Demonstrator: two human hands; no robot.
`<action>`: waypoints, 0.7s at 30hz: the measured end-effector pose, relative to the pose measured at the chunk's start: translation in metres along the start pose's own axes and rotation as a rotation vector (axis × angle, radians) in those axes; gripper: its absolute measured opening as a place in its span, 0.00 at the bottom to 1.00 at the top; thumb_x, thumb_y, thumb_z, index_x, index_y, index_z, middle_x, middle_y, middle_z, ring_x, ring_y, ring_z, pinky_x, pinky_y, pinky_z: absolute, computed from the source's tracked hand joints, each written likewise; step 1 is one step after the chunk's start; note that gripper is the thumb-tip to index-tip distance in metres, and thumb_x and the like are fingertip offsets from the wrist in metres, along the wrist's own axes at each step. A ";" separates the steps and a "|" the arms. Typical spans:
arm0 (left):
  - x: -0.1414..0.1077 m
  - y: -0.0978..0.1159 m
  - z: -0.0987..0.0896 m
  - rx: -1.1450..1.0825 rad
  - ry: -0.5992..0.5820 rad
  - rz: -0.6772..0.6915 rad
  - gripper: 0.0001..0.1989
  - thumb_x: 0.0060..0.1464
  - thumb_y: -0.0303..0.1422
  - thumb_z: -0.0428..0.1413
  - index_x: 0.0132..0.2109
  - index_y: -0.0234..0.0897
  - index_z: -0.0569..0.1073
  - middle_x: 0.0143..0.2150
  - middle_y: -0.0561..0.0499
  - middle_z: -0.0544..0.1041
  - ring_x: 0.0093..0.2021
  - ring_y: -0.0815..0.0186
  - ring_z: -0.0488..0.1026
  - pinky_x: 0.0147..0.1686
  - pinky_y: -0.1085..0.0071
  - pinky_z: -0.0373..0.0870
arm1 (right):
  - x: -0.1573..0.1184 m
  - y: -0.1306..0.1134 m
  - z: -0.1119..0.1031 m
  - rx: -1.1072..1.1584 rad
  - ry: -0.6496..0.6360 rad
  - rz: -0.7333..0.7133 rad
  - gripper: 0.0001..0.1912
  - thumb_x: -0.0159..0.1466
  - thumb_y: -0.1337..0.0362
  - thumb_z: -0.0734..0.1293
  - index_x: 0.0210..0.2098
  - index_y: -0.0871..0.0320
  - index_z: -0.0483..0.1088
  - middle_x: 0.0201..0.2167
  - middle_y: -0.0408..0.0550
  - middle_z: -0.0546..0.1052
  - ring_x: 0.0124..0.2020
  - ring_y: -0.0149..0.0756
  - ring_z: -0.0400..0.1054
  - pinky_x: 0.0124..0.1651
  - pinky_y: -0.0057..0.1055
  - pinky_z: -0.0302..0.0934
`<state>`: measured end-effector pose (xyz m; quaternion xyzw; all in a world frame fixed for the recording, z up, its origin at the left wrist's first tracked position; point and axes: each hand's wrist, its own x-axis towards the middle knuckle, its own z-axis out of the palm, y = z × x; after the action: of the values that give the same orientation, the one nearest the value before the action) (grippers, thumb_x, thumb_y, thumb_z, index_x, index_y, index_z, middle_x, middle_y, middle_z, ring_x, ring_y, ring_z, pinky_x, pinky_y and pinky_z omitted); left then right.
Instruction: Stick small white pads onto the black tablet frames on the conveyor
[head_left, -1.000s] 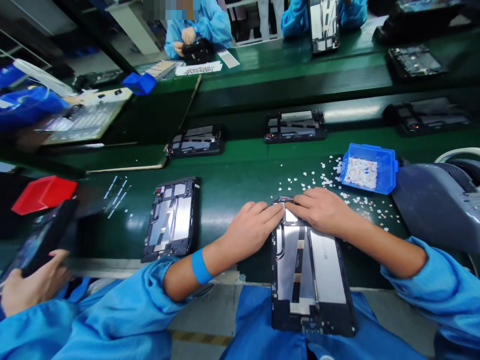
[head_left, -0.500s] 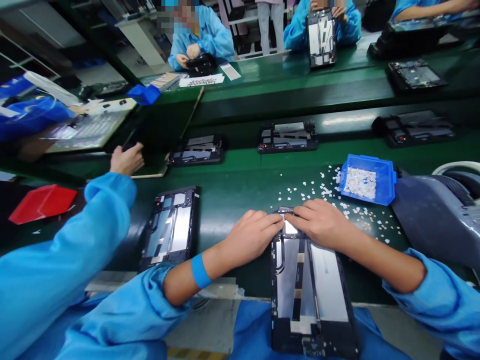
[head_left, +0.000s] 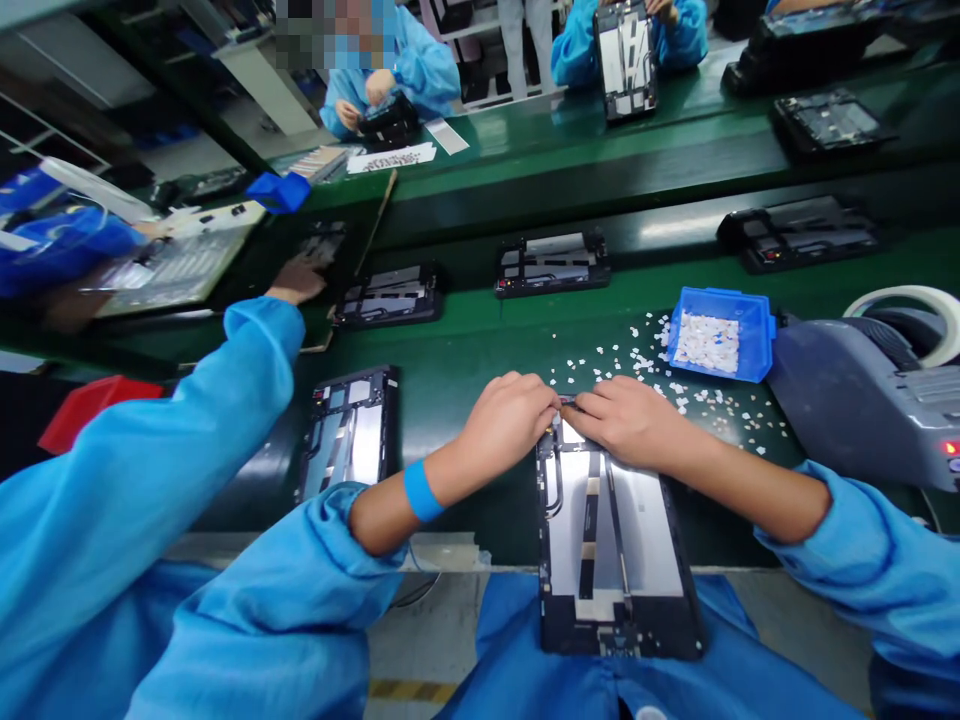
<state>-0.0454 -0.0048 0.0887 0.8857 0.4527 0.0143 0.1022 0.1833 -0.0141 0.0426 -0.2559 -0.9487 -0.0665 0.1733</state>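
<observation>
An opened black device (head_left: 652, 530) with silver panels and dark strips rests partly on the green bench edge, its near end over my lap. Both hands meet at its far end. My left hand (head_left: 511, 418), with a blue band at the wrist, has its fingers pinched at the upper left corner. Beside it, my right hand (head_left: 621, 418) bends its fingers down onto the same top edge. Whatever the fingertips hold there is too small to make out. Small white pieces lie scattered on the bench just beyond.
A blue bin (head_left: 759, 340) of white pieces stands at right beside a grey tape machine (head_left: 847, 400). Another opened device (head_left: 352, 430) lies at left, near a co-worker's blue sleeve (head_left: 172, 440) and a red bin (head_left: 90, 405). More devices (head_left: 553, 265) line the belt.
My hands stay at the device's far end, the left fingers now closer together at the corner. The co-worker's hand at left has moved farther over the belt, to a device there.
</observation>
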 end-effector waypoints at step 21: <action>-0.008 -0.003 0.014 0.055 0.156 0.057 0.08 0.66 0.29 0.55 0.38 0.38 0.78 0.38 0.48 0.80 0.39 0.59 0.71 0.40 0.61 0.60 | 0.004 0.002 0.000 0.000 -0.046 -0.037 0.10 0.72 0.72 0.61 0.46 0.63 0.75 0.35 0.50 0.76 0.34 0.38 0.60 0.36 0.38 0.42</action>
<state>-0.0508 -0.0121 0.0749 0.8969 0.4340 0.0739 0.0419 0.1806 -0.0106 0.0438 -0.2396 -0.9571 -0.0636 0.1501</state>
